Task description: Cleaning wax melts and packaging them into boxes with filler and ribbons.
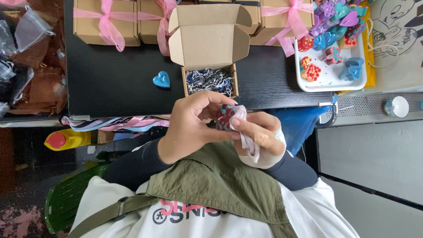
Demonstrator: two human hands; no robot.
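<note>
Both hands meet just in front of the chest, at the near edge of the black tabletop (114,83). The left hand (194,125) has its grip closed on a small heart-shaped piece (225,116), dark teal with red patches, pinched between thumb and fingertips. The right hand (260,136) presses a pale pink cloth (246,132) against that heart with its thumb, its grip shut on the cloth, whose loose end hangs down past the palm. Directly beyond the hands an open cardboard box (207,44) stands with its lid up; its lower compartment holds shredded blue and white paper (209,81) and nothing else that can be seen, so this box looks padded but not yet filled. A single blue heart (161,79) lies on the tabletop just left of the box. Along the far edge stand at least 3 closed boxes tied with pink ribbon (105,22), which reads as finished work. To the right a white tray (330,81) carries more coloured hearts, a heap at its far end and a few scattered nearer, apparently waiting. Loose ribbons (119,123) in pink and pale blue hang over the near edge on the left. By this showing, several boxes are done, 1 is in preparation, and a good many hearts are left.
</note>
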